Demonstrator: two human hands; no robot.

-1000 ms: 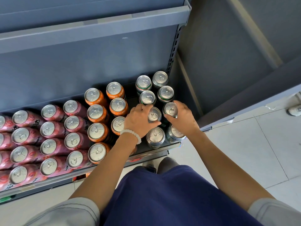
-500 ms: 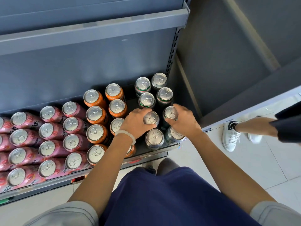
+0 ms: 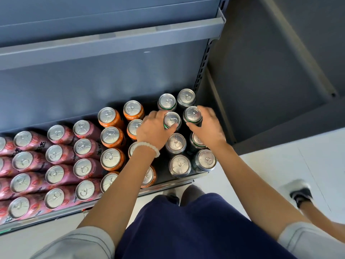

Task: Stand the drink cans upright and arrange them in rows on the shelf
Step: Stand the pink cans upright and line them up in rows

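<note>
L hand (image 3: 152, 130) w/ white bead bracelet (image 3: 147, 147) grips a dark green-banded can (image 3: 172, 120), fingers curled round its side; R hand (image 3: 207, 126) grips the neighbouring dark can (image 3: 192, 114) just beside it, 2nd row back. Both cans upright on the bottom shelf (image 3: 168, 182), in the R-most block of dark cans, w/ orange cans (image 3: 112, 136) left of them & pink cans (image 3: 56, 169) further left, all upright in rows.

Your left forearm (image 3: 119, 182) hides most of two orange cans (image 3: 149, 176) near the shelf's front edge (image 3: 56, 212), and your right hand (image 3: 207, 128) covers part of a dark can (image 3: 197, 140) behind it. The pink cans (image 3: 2, 146) at the shelf's left end are cut off by the frame, and the shoe (image 3: 300, 193) on the floor is blurred.
</note>
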